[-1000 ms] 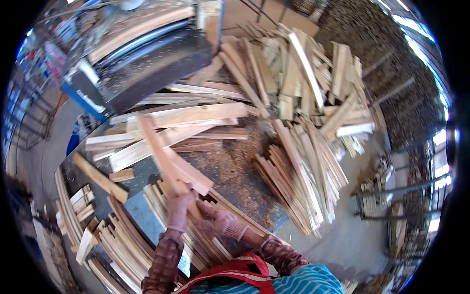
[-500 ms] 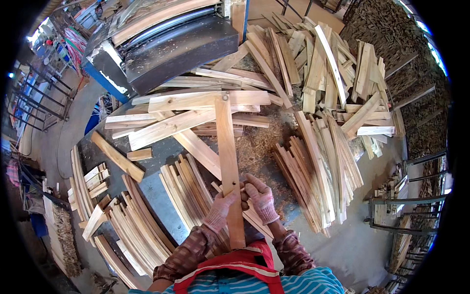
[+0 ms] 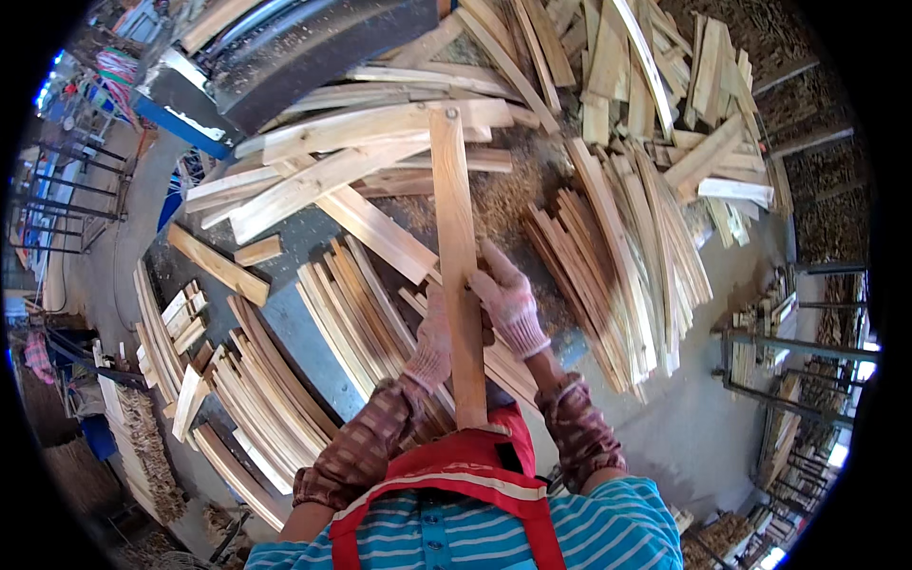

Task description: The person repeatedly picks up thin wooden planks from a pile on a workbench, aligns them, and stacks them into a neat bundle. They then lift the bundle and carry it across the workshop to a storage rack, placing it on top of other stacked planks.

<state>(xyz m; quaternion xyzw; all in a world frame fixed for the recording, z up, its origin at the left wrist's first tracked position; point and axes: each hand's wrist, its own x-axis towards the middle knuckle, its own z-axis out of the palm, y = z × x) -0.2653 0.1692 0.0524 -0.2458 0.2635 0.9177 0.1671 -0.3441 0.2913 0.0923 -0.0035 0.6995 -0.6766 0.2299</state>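
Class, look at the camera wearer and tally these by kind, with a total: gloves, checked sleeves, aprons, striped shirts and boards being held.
Pale pinkish knitted gloves: 2
Brown checked fabric sleeves: 2
Red cloth apron: 1
Blue-and-white striped shirt: 1
Long, flat, light-brown wooden board: 1
Total: 7

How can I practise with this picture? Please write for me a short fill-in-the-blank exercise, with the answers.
1. The left hand and right hand hold a long board made of ____.
2. The apron over the striped shirt is mainly ____ in colour.
3. The short block lies to the ____ of the held board.

Missing words: wood; red; left.
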